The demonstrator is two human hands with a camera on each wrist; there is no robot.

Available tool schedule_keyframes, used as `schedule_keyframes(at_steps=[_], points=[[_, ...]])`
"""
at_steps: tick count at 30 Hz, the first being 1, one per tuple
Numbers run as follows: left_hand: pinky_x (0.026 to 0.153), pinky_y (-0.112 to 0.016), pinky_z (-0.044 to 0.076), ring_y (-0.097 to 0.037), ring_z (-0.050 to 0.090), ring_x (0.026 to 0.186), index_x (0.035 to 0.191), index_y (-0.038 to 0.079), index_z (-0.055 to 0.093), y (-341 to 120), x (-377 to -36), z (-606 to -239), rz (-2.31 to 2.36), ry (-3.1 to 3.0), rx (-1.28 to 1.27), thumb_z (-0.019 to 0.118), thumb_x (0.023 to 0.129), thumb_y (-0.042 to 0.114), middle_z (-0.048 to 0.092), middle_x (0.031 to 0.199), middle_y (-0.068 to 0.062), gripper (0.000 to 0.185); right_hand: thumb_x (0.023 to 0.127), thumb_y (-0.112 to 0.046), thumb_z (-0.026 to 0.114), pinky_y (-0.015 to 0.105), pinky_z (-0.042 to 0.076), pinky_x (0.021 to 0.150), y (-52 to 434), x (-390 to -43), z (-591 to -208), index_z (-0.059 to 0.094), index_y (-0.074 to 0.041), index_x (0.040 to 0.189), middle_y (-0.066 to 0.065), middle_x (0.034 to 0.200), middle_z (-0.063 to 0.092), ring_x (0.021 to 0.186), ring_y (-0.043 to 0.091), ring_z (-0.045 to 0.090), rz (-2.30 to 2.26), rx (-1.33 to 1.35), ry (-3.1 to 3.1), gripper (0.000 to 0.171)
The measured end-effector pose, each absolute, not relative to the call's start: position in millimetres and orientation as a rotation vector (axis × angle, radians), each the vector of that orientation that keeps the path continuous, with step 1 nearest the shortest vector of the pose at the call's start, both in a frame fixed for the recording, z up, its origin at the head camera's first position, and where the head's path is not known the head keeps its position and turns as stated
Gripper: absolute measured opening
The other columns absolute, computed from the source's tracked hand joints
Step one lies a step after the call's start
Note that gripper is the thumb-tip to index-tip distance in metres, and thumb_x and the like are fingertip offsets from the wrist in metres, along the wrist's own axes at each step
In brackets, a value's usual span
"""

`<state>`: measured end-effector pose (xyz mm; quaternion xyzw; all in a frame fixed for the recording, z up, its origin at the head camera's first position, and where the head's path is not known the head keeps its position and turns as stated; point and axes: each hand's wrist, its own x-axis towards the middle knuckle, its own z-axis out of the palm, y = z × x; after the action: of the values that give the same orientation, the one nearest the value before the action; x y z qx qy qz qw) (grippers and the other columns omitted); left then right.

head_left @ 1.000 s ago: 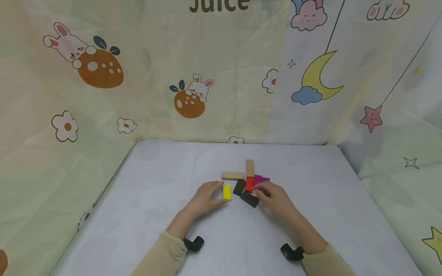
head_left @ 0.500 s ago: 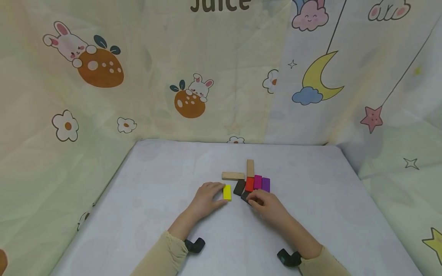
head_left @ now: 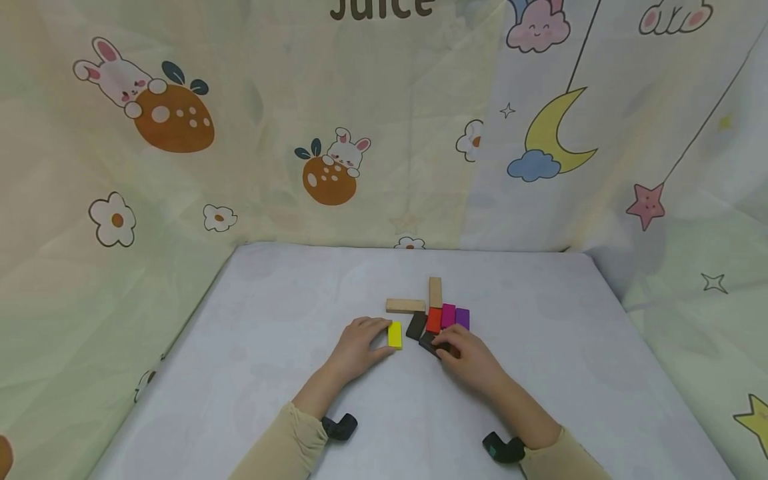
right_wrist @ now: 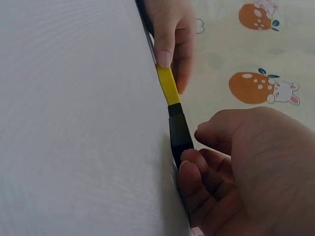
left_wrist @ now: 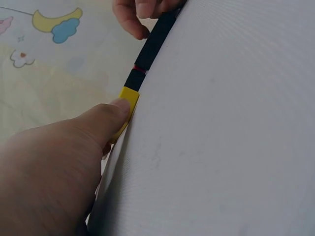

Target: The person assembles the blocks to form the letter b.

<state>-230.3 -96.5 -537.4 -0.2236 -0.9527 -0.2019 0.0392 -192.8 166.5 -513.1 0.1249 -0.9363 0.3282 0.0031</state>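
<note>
My left hand (head_left: 359, 340) pinches a yellow block (head_left: 395, 335) by its ends, thumb at the near end and fingers at the far one. In the left wrist view the thumb lies on the yellow block (left_wrist: 132, 96). My right hand (head_left: 471, 357) has curled fingers at the right end of the front black block (head_left: 427, 343), hiding part of it. Its thumb and fingers stand slightly apart there; in the right wrist view fingertips overlap the end of the black block (right_wrist: 180, 132). Another black block (head_left: 416, 326) lies tilted between the yellow block and a red block (head_left: 434, 320).
Magenta (head_left: 448, 315) and purple (head_left: 462, 318) blocks stand side by side right of the red one. Behind, one plain wooden block (head_left: 405, 306) lies crosswise and another plain wooden block (head_left: 435, 292) points away. The white table (head_left: 300, 293) meets a printed cloth backdrop (head_left: 258, 167).
My right hand has moved left and toward me from the purple block to the front black block, which has turned slightly. My left hand and the yellow block have barely moved.
</note>
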Motion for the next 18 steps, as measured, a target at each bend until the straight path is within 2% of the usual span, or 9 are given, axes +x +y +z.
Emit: schedule_keyframes(at_steps=[7, 15, 18], points=[[0.106, -0.044, 0.034, -0.020, 0.042, 0.126, 0.134, 0.029, 0.045, -96.6, -230.2, -536.1, -0.608, -2.914, -0.691, 0.059, 0.080, 0.056, 0.050, 0.134, 0.010, 0.062, 0.083, -0.026, 0.067, 0.016, 0.044, 0.062, 164.9, -191.5, -514.3, 0.064, -0.033, 0.100, -0.015, 0.103, 0.052, 0.073, 0.003, 0.046, 0.844, 0.426, -2.949, 0.019], [0.106, -0.045, 0.034, -0.021, 0.042, 0.125, 0.132, 0.029, 0.047, -96.5, -231.0, -536.0, -0.644, -2.921, -0.686, 0.061, 0.079, 0.056, 0.053, 0.131, 0.008, 0.061, 0.081, -0.030, 0.068, 0.016, 0.044, 0.060, 163.9, -189.8, -514.9, 0.062, -0.036, 0.102, -0.016, 0.092, 0.048, 0.071, 0.003, 0.046, 0.804, 0.404, -2.985, 0.023], [0.106, -0.044, 0.034, -0.020, 0.042, 0.125, 0.131, 0.029, 0.048, -96.4, -231.4, -536.0, -0.654, -2.924, -0.688, 0.062, 0.078, 0.056, 0.054, 0.130, 0.009, 0.061, 0.081, -0.030, 0.068, 0.015, 0.044, 0.061, 164.2, -189.0, -515.0, 0.062, -0.036, 0.103, -0.016, 0.092, 0.047, 0.071, 0.003, 0.046, 0.806, 0.411, -2.982, 0.025]])
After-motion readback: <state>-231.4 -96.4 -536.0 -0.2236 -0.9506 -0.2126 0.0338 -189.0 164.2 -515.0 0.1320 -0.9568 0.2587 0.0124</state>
